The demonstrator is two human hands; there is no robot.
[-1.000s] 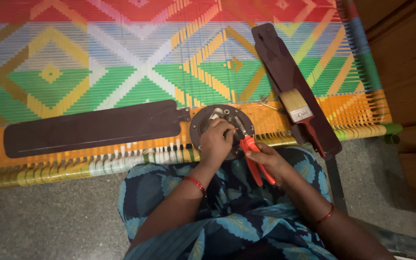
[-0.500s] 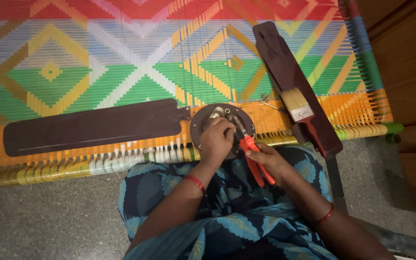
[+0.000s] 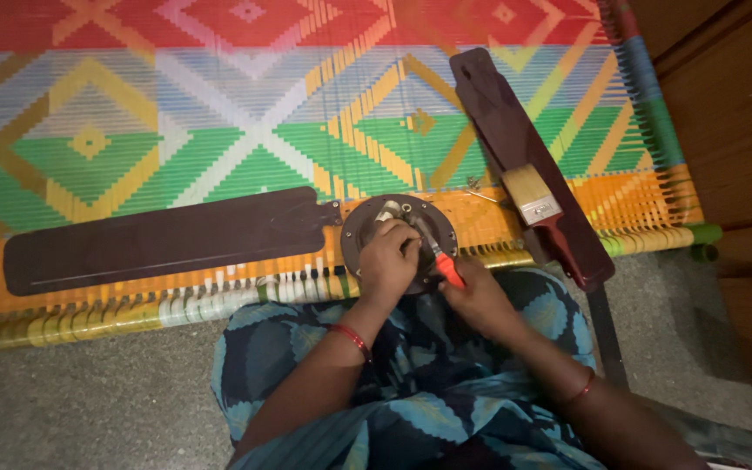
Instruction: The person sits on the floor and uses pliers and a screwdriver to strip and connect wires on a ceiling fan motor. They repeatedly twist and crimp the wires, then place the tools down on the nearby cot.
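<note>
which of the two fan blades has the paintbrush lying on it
The right-hand fan blade, angled up the woven cot, carries the paintbrush. The long left fan blade lies bare, joined to the round hub.

Woven cot (image 3: 176,113) filled the upper view, strung in red, green, yellow, orange and white diamond bands. Grey speckled stone floor (image 3: 89,392) lay below it. Brown wooden panelling (image 3: 733,130) stood at right. Light dim, warm.

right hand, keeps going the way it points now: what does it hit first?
The right hand points up and left with an orange-handled tool, whose tip already lies on the round fan hub. It would likely meet the hub first, close beside the left hand; depth is unclear.
</note>
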